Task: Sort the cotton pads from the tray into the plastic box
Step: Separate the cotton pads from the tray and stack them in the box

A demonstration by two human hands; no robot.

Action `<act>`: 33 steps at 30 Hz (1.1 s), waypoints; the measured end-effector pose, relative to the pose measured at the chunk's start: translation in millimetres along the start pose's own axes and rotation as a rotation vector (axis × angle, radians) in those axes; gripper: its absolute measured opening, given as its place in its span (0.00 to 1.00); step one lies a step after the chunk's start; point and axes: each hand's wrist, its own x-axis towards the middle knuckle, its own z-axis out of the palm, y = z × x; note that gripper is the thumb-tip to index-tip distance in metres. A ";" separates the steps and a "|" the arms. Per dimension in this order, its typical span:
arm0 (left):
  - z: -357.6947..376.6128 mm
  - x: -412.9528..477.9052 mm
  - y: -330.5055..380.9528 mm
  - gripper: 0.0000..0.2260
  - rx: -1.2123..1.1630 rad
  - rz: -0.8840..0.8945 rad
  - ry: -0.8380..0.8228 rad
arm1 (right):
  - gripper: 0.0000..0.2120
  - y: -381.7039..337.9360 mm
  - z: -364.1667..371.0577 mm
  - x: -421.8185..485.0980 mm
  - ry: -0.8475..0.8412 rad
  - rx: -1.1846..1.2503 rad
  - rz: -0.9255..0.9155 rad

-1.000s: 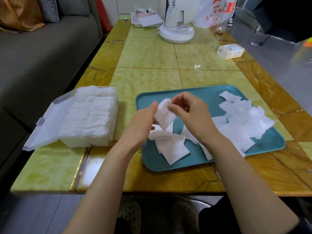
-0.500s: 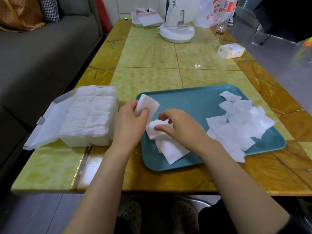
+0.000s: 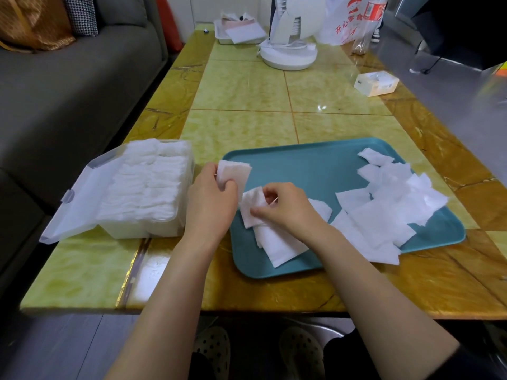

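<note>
Yellow-green marble worktop (image 3: 247, 86), with a grey sofa (image 3: 68, 91) along its left side. Left hand (image 3: 211, 201) pinches a cotton pad (image 3: 236, 174) between thumb and curled fingers, above the left edge of the teal tray (image 3: 301, 160). Right hand (image 3: 285, 207) is just beside it, fingers curled on a second pad (image 3: 251, 208) — that one sits over a few flat pads (image 3: 279, 248) at the tray's front. Loose pads (image 3: 392, 198) are heaped on the tray's right half, some overlapping the near rim. Plastic box (image 3: 142, 231) is just left of the left hand, lid (image 3: 79, 204) open to the left — packed with stacked pads (image 3: 148, 182). Far end: white fan (image 3: 288, 48), small white carton (image 3: 375, 83), printed bag (image 3: 345, 20).
</note>
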 end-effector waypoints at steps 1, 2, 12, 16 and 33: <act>0.0 0.1 0.3 0.07 -0.006 -0.011 0.008 | 0.15 1.1 -1.1 0.6 0.040 0.004 -0.025; -0.3 0.1 0.2 0.06 -0.010 -0.026 0.015 | 0.14 0.9 -3.2 0.8 0.095 0.015 -0.045; 2.1 -0.3 4.4 0.14 -0.338 -0.073 -0.162 | 0.03 -23.4 -31.1 -13.8 0.094 0.702 -0.144; 4.4 -4.3 10.3 0.14 -0.440 -0.087 -0.285 | 0.06 -19.8 -22.3 -9.9 0.099 0.637 -0.075; 5.9 -4.9 14.8 0.22 -0.364 -0.165 -0.337 | 0.10 -12.5 -20.4 -10.3 0.268 0.324 -0.123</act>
